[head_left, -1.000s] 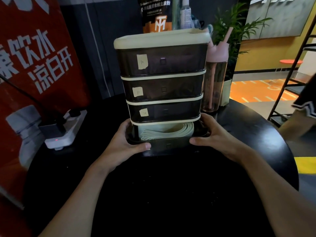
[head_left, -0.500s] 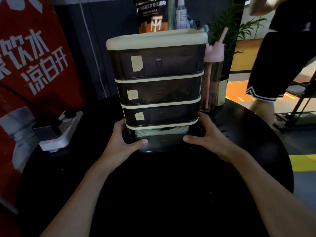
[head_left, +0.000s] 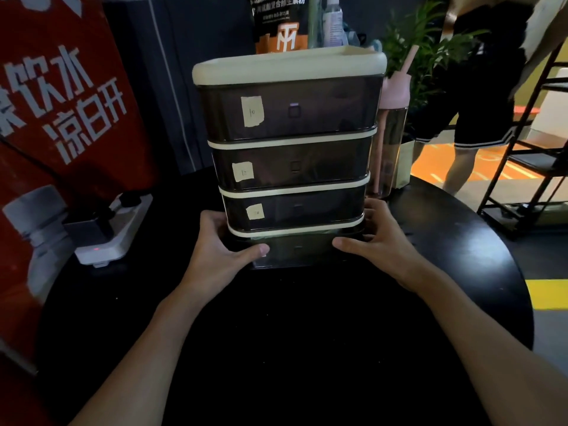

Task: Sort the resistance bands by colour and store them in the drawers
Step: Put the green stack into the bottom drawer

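Note:
A dark translucent drawer unit (head_left: pixel 289 118) with cream rims stands on the round black table (head_left: pixel 455 247). Its upper three drawers are closed and carry paper labels. The bottom drawer (head_left: pixel 298 252) is pushed almost fully in. Only a thin sliver of the pale green resistance bands (head_left: pixel 307 236) shows under the rim above it. My left hand (head_left: pixel 221 253) grips the drawer's left corner, thumb on its front. My right hand (head_left: pixel 381 244) grips the right corner the same way.
A white power strip (head_left: pixel 113 232) lies at the left by a red banner (head_left: pixel 61 103). A pink-lidded bottle (head_left: pixel 390 142) and a plant (head_left: pixel 424 56) stand behind the unit. A person in black shorts (head_left: pixel 479 87) walks past a black rack (head_left: pixel 534 167) on the right.
The bottom drawer has slid into the unit under both hands, hiding nearly all of the green bands. The person in shorts has moved further across the background.

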The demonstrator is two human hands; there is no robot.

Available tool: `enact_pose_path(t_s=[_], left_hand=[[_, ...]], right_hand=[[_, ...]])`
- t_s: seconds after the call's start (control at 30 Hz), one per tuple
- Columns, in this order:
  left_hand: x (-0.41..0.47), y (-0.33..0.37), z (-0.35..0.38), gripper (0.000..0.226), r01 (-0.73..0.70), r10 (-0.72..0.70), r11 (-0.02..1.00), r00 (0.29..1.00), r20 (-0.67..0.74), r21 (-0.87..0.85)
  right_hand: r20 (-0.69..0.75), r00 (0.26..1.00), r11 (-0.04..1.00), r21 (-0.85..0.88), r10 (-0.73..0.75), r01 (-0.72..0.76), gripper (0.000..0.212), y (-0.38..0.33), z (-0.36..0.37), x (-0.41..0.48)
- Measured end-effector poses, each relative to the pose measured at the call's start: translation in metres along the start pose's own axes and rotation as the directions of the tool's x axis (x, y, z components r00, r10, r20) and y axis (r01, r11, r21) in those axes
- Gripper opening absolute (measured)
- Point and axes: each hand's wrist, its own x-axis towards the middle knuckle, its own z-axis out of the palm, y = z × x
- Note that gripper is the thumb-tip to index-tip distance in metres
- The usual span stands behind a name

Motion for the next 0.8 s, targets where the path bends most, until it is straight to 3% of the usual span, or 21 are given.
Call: enact_pose_path(t_s=[0.2, 0.47, 0.57, 0.7, 0.8], left_hand=[[-0.003, 0.006, 0.001, 0.072, 0.003, -0.003, 1.0, 1.0, -0.009, -0.005], [-0.003, 0.007, 0.0, 0.074, 0.001, -0.001, 1.0, 1.0, -0.006, -0.014], [-0.003, 0.008, -0.002, 0.082, -0.002, 0.003, 1.0, 0.999, 0.038, -0.03], [0.0, 0.022, -0.011, 0.101, -0.035, 0.036, 0.996, 0.999, 0.011, -0.084], [0.002, 0.034, -0.013, 0.081, -0.095, 0.092, 0.991, 0.995, -0.034, -0.098]], right_hand=[[-0.079, 0.996, 0.997, -0.069, -0.049, 0.044, 0.068, 0.003, 0.003, 0.002], [-0.075, 0.996, 0.996, -0.075, -0.052, 0.046, 0.066, 0.006, 0.0, 0.004], [-0.045, 0.998, 0.999, -0.039, -0.032, 0.03, 0.067, 0.001, 0.0, -0.001], [-0.068, 0.996, 0.986, 0.156, -0.051, 0.061, 0.075, -0.016, -0.004, 0.0], [-0.065, 0.994, 0.986, 0.136, -0.093, 0.101, 0.072, -0.026, -0.007, 0.009]])
